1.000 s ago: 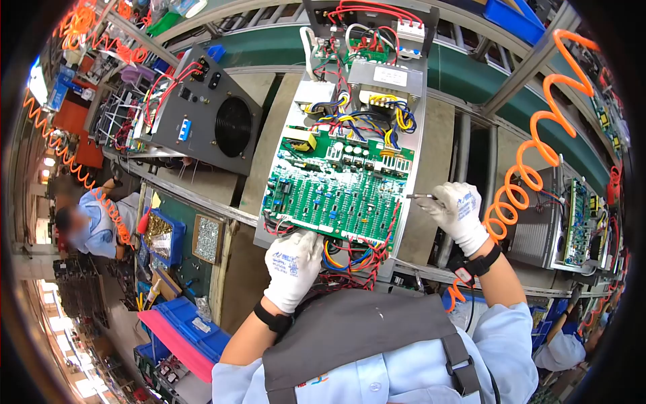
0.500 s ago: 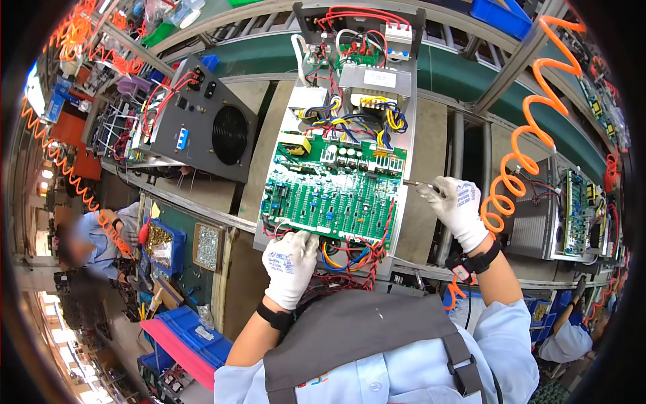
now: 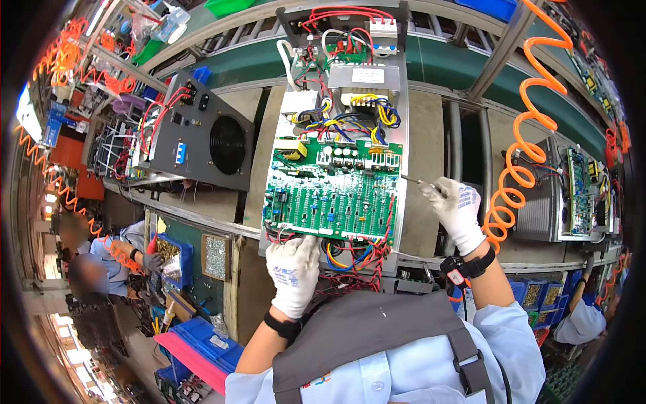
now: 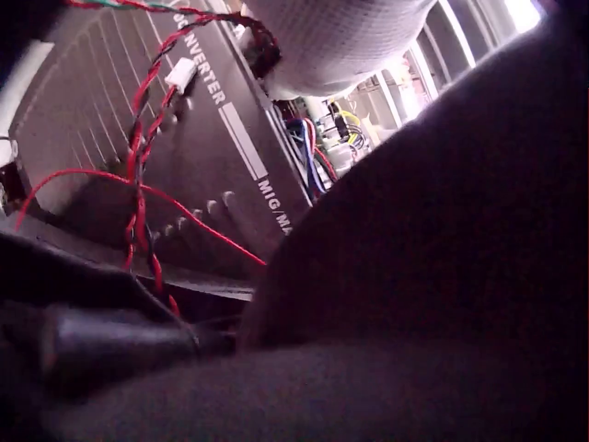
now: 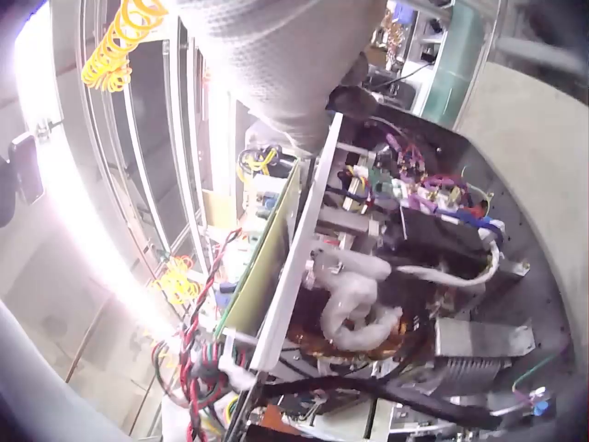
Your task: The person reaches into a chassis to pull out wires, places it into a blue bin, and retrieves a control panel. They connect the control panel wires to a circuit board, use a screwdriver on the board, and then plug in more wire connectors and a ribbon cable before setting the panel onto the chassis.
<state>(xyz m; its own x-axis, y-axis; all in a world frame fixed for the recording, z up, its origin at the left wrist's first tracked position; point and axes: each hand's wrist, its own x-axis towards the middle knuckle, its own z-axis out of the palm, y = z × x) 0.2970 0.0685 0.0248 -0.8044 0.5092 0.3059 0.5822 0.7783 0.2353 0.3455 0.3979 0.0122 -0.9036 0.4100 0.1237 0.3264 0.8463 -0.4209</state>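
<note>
Right hand (image 3: 459,209) out at three o'clock, pinching a slim metal tool (image 3: 412,180), tip just beside the green circuit board (image 3: 334,196)! Left hand (image 3: 294,273) at the board's seven o'clock edge, fingers partly hidden, grip impossible to tell; yellow-and-blue wires (image 3: 387,116) bunch at one.

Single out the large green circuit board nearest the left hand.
It is the large central circuit board in the head view, its near edge right by the left hand. The far-right circuit board sits well away, beyond the right hand.
</note>
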